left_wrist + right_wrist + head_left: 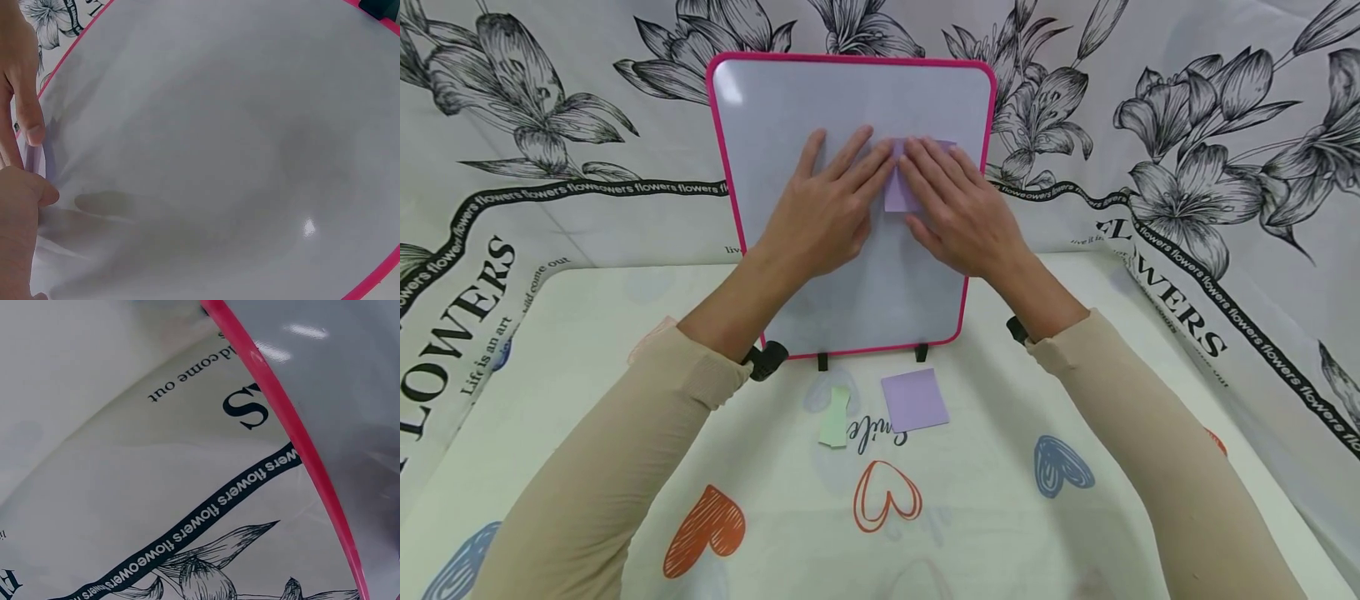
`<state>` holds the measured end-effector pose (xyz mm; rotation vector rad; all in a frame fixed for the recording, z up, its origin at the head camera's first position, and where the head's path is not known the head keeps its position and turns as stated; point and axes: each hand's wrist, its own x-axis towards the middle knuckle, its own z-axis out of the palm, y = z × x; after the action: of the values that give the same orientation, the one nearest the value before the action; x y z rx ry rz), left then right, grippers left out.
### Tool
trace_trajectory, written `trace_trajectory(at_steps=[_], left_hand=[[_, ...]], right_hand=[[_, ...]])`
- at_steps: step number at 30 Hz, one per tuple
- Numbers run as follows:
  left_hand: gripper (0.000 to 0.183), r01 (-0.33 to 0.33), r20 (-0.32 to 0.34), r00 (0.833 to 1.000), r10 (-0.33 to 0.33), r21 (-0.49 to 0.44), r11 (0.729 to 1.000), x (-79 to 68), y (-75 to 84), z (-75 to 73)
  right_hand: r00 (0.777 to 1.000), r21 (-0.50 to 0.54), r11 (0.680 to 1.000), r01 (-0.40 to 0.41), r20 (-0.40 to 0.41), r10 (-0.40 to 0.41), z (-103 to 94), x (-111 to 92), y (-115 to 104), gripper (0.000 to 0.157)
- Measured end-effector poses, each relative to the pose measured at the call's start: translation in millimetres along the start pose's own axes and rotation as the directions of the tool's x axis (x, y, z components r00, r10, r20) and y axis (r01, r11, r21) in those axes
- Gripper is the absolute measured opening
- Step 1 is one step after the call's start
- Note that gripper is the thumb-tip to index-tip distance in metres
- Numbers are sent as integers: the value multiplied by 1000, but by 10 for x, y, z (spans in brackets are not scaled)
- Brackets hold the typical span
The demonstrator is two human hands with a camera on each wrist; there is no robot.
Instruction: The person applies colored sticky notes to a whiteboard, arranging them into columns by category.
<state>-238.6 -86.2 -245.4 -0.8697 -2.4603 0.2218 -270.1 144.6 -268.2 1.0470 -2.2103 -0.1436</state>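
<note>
A purple sticky note (pixel 901 193) lies against the upper right of a pink-framed whiteboard (pixel 850 308). My right hand (pixel 955 208) presses over it with fingers straight, covering much of the note. The left hand (pixel 829 207) rests on the board with fingers spread, its fingertips at the note's left edge. In the left wrist view, the left hand (pixel 19 219) and part of the note (pixel 36 159) show at the left edge. The right wrist view shows the board's pink frame (pixel 300 437) but no hand.
On the table before the board lie another purple sticky note (pixel 915 400) and a torn pale green paper piece (pixel 835 417). Small black feet (pixel 921 352) hold up the board's lower edge. Behind it hangs a flower-printed cloth (pixel 1060 50).
</note>
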Motion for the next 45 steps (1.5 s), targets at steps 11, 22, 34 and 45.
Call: trace_trajectory(at_steps=[11, 22, 34, 45], left_hand=[[70, -6, 6, 1000, 6, -9, 1000, 32, -4, 15], [70, -6, -6, 1000, 6, -7, 1000, 3, -26, 46], [70, -1, -7, 1000, 1, -11, 1000, -11, -12, 49], [68, -16, -42, 999, 14, -41, 999, -158, 30, 29]], right_hand=[[998, 8, 998, -63, 14, 63, -10, -215, 195, 62], [998, 20, 998, -60, -5, 60, 4, -248, 219, 61], [996, 23, 996, -84, 5, 84, -5, -258, 198, 61], [999, 60, 997, -40, 27, 38, -61, -383, 81, 63]])
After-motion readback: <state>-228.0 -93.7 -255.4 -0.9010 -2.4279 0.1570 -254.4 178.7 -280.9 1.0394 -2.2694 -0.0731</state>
